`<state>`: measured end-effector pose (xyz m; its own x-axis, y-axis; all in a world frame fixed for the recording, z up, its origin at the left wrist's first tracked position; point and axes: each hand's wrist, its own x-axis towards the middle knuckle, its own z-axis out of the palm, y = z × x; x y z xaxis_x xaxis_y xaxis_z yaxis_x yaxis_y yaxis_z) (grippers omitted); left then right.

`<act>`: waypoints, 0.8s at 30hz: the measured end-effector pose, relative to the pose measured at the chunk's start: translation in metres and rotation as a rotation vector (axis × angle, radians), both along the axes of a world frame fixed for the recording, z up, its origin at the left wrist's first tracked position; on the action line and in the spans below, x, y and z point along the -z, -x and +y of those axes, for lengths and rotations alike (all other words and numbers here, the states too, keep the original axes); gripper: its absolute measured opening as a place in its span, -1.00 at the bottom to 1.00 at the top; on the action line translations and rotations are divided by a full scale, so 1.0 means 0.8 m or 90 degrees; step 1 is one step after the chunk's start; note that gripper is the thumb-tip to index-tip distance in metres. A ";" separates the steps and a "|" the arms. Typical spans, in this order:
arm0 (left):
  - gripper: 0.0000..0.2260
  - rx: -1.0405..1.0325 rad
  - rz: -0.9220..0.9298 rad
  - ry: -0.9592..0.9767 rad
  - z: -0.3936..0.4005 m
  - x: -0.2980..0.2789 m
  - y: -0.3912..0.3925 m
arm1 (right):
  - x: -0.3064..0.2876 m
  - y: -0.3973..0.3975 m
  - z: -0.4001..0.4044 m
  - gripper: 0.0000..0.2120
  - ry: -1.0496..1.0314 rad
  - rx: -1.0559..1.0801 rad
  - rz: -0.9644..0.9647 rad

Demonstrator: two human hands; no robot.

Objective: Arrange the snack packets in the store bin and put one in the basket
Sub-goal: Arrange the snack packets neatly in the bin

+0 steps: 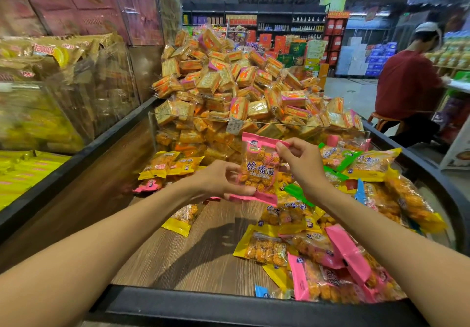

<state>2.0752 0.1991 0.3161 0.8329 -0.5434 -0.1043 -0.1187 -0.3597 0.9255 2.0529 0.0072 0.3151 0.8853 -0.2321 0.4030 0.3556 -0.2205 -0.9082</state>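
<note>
Two bare forearms reach from the near edge over the dark-rimmed, wood-floored store bin [229, 301]. Between them, raised above the bin floor, is a clear snack packet with pink sealed ends [259, 169], showing orange fried pieces inside. The left hand [218, 181] pinches its lower pink seal between thumb and curled fingers; the right hand [302, 158] pinches the upper right corner the same way. A loose heap of yellow, pink and green snack packets [330, 237] lies along the bin's right side, and a few yellow ones [165, 166] sit at the left near a clear divider. No basket is in view. Both grips catch only thin seal edges, so I judge the slick film could slip free, or tear if the hands pull apart, dropping the packet back into the jumble.
</note>
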 end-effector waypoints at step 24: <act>-0.65 -0.207 -0.176 0.076 -0.004 0.002 -0.005 | 0.019 -0.011 0.003 -0.26 0.078 -0.174 0.205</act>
<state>2.0791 0.1958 0.3149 0.9505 -0.2430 0.1937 -0.2655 -0.3110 0.9125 2.0613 0.0099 0.3001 0.9926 0.0601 0.1058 0.1182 -0.2710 -0.9553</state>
